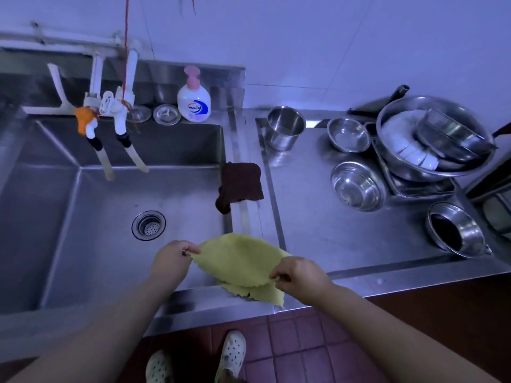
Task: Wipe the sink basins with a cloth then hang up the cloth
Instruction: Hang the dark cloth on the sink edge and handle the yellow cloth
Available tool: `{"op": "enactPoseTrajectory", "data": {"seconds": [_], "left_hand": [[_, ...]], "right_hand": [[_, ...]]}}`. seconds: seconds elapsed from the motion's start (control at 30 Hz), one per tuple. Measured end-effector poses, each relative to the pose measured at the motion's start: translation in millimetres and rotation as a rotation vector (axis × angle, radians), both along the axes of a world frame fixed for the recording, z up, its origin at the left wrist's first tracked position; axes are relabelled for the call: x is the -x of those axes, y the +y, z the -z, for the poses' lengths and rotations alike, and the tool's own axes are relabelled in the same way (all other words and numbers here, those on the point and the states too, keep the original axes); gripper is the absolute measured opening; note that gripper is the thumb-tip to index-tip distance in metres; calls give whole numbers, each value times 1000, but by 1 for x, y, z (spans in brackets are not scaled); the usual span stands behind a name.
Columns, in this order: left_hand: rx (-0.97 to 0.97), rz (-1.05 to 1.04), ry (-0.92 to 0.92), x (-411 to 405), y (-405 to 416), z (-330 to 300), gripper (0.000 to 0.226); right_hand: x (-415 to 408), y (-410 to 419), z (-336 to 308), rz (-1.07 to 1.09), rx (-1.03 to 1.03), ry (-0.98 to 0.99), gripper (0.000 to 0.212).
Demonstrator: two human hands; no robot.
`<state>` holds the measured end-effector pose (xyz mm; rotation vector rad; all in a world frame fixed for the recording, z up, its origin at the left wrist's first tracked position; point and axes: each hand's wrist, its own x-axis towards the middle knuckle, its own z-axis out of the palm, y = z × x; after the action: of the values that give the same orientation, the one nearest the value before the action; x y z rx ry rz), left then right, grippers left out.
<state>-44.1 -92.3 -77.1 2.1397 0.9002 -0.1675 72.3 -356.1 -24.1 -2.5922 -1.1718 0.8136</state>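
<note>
A yellow-green cloth (pixel 243 265) is stretched out flat between my two hands above the front right corner of the steel sink basin (pixel 116 244). My left hand (pixel 172 261) pinches its left edge. My right hand (pixel 300 275) pinches its right edge. A lower flap of the cloth droops onto the sink's front rim. The basin has a round drain strainer (pixel 148 225) in its floor. A dark brown cloth (pixel 240 186) lies draped over the divider at the basin's right rim.
White taps (pixel 110 111) with an orange wrap hang over the basin's back. A hand-soap bottle (pixel 194 99) and two drain lids stand on the back ledge. Steel bowls (pixel 358 185), a pot (pixel 284 127) and a big basin of dishes (pixel 434 139) crowd the right drainboard.
</note>
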Motion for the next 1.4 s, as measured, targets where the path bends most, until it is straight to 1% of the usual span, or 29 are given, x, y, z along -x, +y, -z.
{"op": "enactPoseTrajectory", "data": {"seconds": [0.1, 0.17, 0.27, 0.37, 0.43, 0.53, 0.63, 0.7, 0.73, 0.8, 0.87, 0.93, 1.0, 1.03, 1.17, 1.23, 1.3, 1.33, 1.4], "left_hand": [[26, -40, 13, 2, -4, 5, 43], [35, -67, 45, 3, -7, 6, 48], [-10, -63, 52, 4, -12, 4, 42], [26, -24, 10, 4, -19, -1, 37], [42, 0, -17, 4, -24, -4, 37], [45, 7, -33, 6, -29, -8, 37], [85, 2, -23, 12, -32, -10, 33], [96, -2, -4, 17, -34, -13, 28], [93, 0, 11, 19, -34, -14, 24], [83, 6, 59, 23, -35, -18, 19], [88, 32, 106, 26, -35, -23, 16], [121, 59, 125, 27, -35, -29, 12], [181, 54, 111, 27, -37, -39, 11], [230, 21, 93, 26, -38, -44, 14], [441, -114, 34, 20, -32, -70, 27], [559, -222, -58, 21, -28, -84, 35], [666, -396, -221, 26, -23, -99, 39], [664, -473, -304, 29, -20, -106, 39], [612, -578, -438, 34, -12, -122, 28]], "right_hand": [[6, 5, 7, -114, 125, -4, 26], [2, 12, 8, -118, 170, -3, 29], [-14, 31, 9, -37, 84, -100, 26], [-29, 58, 12, 61, -24, -172, 26], [-35, 75, 17, 116, -29, -198, 27], [-39, 96, 23, 104, 80, -215, 21], [-38, 108, 20, 1, 236, -200, 20], [-37, 110, 15, -23, 258, -143, 14], [-36, 111, 11, -3, 232, -75, 11], [-35, 110, -2, 54, 147, 67, 21], [-34, 110, -20, 86, 57, 137, 24], [-32, 112, -39, 127, -32, 146, 22], [-30, 115, -58, 183, -116, 161, 14], [-29, 118, -67, 208, -157, 168, 11], [-20, 129, -104, 283, -308, 157, 16], [-13, 133, -118, 308, -383, 150, 19], [-5, 136, -128, 318, -440, 116, 22], [-1, 137, -132, 326, -460, 93, 23], [7, 140, -139, 346, -505, 43, 23]]}}
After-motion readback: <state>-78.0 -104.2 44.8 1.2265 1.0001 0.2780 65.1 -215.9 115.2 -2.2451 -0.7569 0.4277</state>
